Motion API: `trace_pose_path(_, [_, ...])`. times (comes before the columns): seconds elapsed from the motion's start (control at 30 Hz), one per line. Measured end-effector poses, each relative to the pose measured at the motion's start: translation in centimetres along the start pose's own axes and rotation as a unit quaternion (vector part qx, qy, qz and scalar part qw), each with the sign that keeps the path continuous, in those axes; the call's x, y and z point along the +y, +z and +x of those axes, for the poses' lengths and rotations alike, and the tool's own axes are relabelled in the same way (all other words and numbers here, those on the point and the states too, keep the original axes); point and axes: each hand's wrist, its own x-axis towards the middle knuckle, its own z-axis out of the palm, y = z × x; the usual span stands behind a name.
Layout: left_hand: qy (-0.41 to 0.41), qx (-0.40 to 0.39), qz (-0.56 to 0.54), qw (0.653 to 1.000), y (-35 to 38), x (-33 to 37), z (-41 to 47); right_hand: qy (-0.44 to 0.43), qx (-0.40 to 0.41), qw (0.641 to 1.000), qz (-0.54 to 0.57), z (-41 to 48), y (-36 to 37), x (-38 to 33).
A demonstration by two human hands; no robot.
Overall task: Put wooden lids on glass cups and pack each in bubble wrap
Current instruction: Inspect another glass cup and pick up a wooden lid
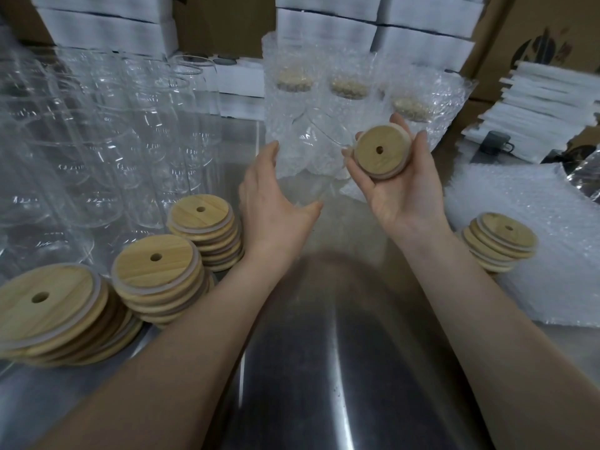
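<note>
Rows of bare glass cups [107, 151] stand at the far left, with three stacks of wooden lids [156, 271] in front of them on a metal table [324, 352]. Near the middle, the left hand [276, 206] curves its fingers and thumb round a clear glass cup [311, 157], held tilted above the table. Behind it stand wrapped cups [344, 89], lidded and covered in bubble wrap. Just beside the held cup, the right hand [402, 196] grips one wooden lid [380, 152] by its edge, its flat face and centre hole facing up. The hands are apart. At the right, a smaller lid stack [500, 241] sits on bubble wrap sheets [552, 271].
</note>
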Motion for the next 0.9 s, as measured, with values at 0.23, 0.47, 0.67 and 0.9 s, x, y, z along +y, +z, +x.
trace_pose_path(0.23, [0.053,-0.018,0.133,0.99,-0.4,0.4,-0.3,-0.047,-0.036,0.998,-0.008,0.1,0.3,-0.5])
trace_pose_path(0.47, [0.079,-0.007,0.182,0.98,-0.4,0.6,-0.6,-0.092,-0.066,0.984,-0.14,-0.6,0.8,-0.4])
trace_pose_path(0.67, [0.093,-0.011,0.223,0.97,-0.5,0.7,-0.8,-0.148,-0.075,0.944,-0.286,-1.0,0.8,0.3])
trace_pose_path(0.9, [0.099,-0.007,0.243,0.965,-0.5,0.8,-0.8,-0.17,-0.073,0.906,-0.38,-0.8,0.6,1.1])
